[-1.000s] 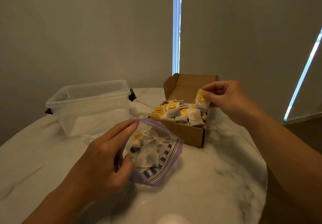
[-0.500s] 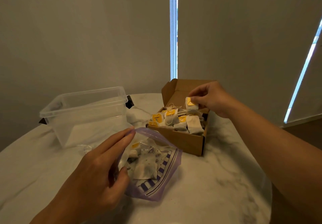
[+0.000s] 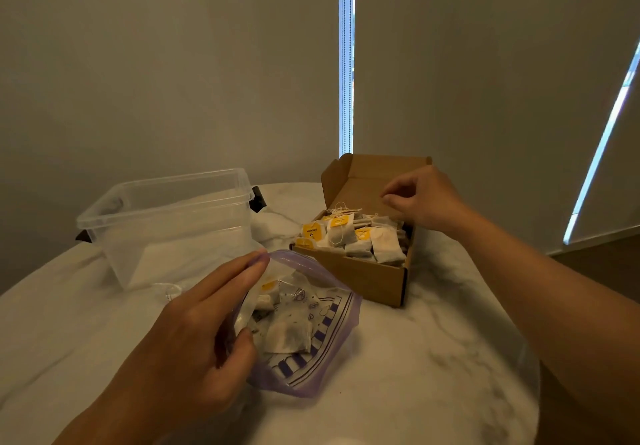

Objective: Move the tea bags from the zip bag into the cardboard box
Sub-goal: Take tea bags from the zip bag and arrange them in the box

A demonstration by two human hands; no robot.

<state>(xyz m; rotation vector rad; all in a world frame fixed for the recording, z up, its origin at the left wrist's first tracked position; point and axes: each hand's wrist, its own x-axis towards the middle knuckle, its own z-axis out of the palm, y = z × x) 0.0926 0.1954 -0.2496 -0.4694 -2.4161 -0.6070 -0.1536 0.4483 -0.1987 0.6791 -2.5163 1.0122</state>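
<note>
A clear zip bag with purple trim lies on the marble table, with a few tea bags still inside. My left hand grips the bag's open mouth, fingers on the upper lip and thumb on the lower. The open cardboard box stands just behind it, packed with several tea bags with yellow tags. My right hand hovers over the box's far right corner. Its fingers are loosely curled and I see nothing in them.
A clear plastic tub with black latches stands at the back left, without a lid. The round marble table ends at a curved edge on the right. Grey blinds hang close behind the box.
My right hand carried a yellow-tagged tea bag down over the box and let it go among the others. My left hand has kept hold of the zip bag's mouth.
</note>
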